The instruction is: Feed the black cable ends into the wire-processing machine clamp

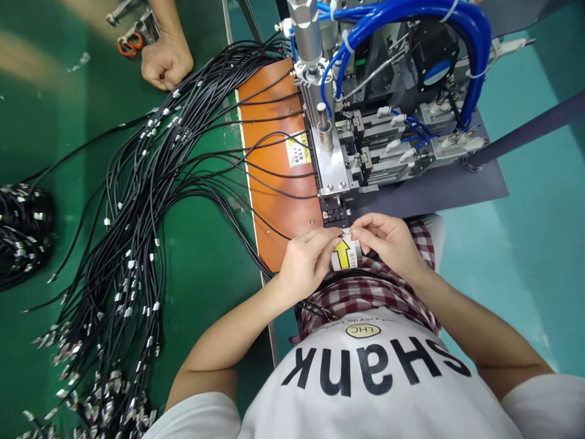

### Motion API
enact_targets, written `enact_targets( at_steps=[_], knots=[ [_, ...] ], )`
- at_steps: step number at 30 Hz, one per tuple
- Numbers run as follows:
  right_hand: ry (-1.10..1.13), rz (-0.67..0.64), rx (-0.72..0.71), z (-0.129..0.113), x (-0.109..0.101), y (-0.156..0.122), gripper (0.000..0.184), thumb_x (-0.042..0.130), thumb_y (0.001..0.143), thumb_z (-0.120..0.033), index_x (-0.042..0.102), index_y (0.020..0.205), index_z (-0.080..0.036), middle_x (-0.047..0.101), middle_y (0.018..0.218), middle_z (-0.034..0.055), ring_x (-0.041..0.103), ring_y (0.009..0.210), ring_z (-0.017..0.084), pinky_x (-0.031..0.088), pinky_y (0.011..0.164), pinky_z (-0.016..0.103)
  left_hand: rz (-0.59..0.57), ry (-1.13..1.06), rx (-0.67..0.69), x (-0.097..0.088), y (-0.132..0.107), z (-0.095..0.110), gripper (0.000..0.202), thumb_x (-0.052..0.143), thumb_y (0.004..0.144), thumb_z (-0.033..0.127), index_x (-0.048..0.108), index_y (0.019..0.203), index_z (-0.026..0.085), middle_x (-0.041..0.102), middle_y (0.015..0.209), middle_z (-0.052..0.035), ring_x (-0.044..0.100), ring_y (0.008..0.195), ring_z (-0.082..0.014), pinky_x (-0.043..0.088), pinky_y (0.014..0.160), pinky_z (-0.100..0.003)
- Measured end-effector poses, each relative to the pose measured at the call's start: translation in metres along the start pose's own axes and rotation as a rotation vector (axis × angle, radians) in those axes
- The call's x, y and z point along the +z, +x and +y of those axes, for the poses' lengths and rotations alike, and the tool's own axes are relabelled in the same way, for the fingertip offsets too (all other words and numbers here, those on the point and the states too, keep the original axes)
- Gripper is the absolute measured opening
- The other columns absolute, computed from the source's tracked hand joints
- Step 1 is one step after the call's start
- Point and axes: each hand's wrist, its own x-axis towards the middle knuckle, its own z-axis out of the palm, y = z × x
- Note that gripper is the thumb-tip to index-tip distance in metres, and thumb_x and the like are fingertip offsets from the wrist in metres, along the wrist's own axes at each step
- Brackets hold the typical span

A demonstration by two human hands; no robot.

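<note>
My left hand [304,262] is closed in a pinch at the front end of the machine. A black cable [272,228] runs across the orange guard and under its fingers. My right hand [386,241] pinches the thin pale wire ends [347,232] of that cable, close to the left fingertips. Just below the fingers is a white label with a yellow arrow [342,253]. Right above them lies a small black track [336,212] of the machine. Several other black cables cross the orange guard [278,210] and go in under the machine's metal edge.
A large bundle of black cables [150,177] with silvery ends spreads over the green table [205,292]. A cable coil [22,231] lies at the far left. Another person's fist [167,64] rests near orange-handled scissors [130,44]. Blue air hoses [411,9] arch above the machine's metal cylinders [388,161].
</note>
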Motion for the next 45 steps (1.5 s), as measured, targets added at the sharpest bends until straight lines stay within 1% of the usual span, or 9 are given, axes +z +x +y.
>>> enact_targets(
  at_steps=[5,14,19,22,26,29,32,36,45],
  knots=[
    [0.0,0.064,-0.015,0.011,0.013,-0.007,0.022,0.074,0.087,-0.042,0.069,0.089,-0.021,0.061,0.068,-0.0024,0.05,0.054,0.009,0.041,0.05,0.024,-0.026,-0.211,-0.15,0.0,0.003,0.002,0.017,0.051,0.101,0.023,0.068,0.104,0.017,0.065,0.074,-0.0001,0.061,0.066,-0.0098,0.051,0.067,-0.021],
    [0.015,-0.026,-0.065,-0.003,-0.005,0.007,0.019,0.079,0.083,-0.037,0.072,0.09,-0.02,0.069,0.077,0.0004,0.055,0.059,0.009,0.047,0.053,0.022,-0.035,-0.256,-0.215,-0.002,0.005,0.003,0.019,0.051,0.102,0.027,0.067,0.099,0.016,0.063,0.073,0.0,0.058,0.066,-0.0102,0.048,0.066,-0.021],
    [-0.017,-0.007,-0.088,0.004,0.001,0.006,0.017,0.079,0.083,-0.035,0.072,0.086,-0.02,0.067,0.072,-0.0008,0.054,0.054,0.009,0.044,0.05,0.023,-0.013,-0.264,-0.237,0.0,0.002,0.003,0.017,0.054,0.101,0.027,0.067,0.101,0.017,0.064,0.074,-0.0004,0.059,0.066,-0.0103,0.048,0.065,-0.021],
    [-0.077,0.08,-0.187,0.008,0.009,0.003,0.014,0.076,0.086,-0.035,0.071,0.086,-0.021,0.066,0.074,-0.0007,0.054,0.052,0.009,0.042,0.048,0.025,0.04,-0.283,-0.262,0.002,0.001,0.003,0.014,0.057,0.099,0.026,0.066,0.103,0.016,0.068,0.077,-0.0011,0.062,0.066,-0.0098,0.049,0.064,-0.02],
    [-0.292,0.233,-0.441,0.008,0.018,0.003,0.009,0.072,0.089,-0.028,0.07,0.082,-0.022,0.067,0.081,0.0005,0.056,0.059,0.01,0.044,0.053,0.027,0.084,-0.289,-0.278,0.007,-0.002,0.002,0.014,0.059,0.098,0.026,0.067,0.105,0.017,0.07,0.08,-0.0013,0.065,0.068,-0.0094,0.052,0.067,-0.019],
    [-0.408,0.261,-0.554,0.008,0.023,0.004,0.007,0.069,0.09,-0.022,0.069,0.084,-0.021,0.066,0.081,0.0011,0.056,0.065,0.012,0.046,0.058,0.027,0.106,-0.31,-0.29,0.011,-0.004,0.0,0.015,0.059,0.098,0.027,0.066,0.107,0.017,0.07,0.08,-0.0013,0.065,0.07,-0.0099,0.053,0.068,-0.02],
    [-0.414,0.247,-0.533,0.01,0.027,0.003,0.006,0.066,0.091,-0.019,0.067,0.085,-0.021,0.064,0.08,0.0007,0.056,0.065,0.011,0.044,0.058,0.027,0.114,-0.373,-0.316,0.012,-0.004,-0.003,0.018,0.06,0.098,0.03,0.066,0.11,0.017,0.069,0.083,-0.0024,0.066,0.073,-0.0109,0.054,0.068,-0.02],
    [-0.409,0.213,-0.463,0.012,0.024,0.002,0.007,0.068,0.09,-0.019,0.065,0.083,-0.02,0.063,0.08,-0.0006,0.054,0.062,0.009,0.041,0.055,0.026,0.075,-0.619,-0.368,0.01,0.002,-0.001,0.027,0.063,0.096,0.034,0.065,0.118,0.019,0.067,0.09,-0.0036,0.062,0.065,-0.0088,0.054,0.06,-0.02],
    [-0.389,0.144,-0.418,0.007,0.022,-0.002,0.01,0.067,0.09,-0.019,0.063,0.081,-0.02,0.061,0.077,-0.0014,0.054,0.064,0.01,0.041,0.058,0.027,0.174,-0.883,-0.522,0.014,0.013,0.002,0.018,0.071,0.091,0.034,0.069,0.091,0.016,0.064,0.068,-0.0006,0.059,0.052,-0.0089,0.047,0.051,-0.021]
  ],
)
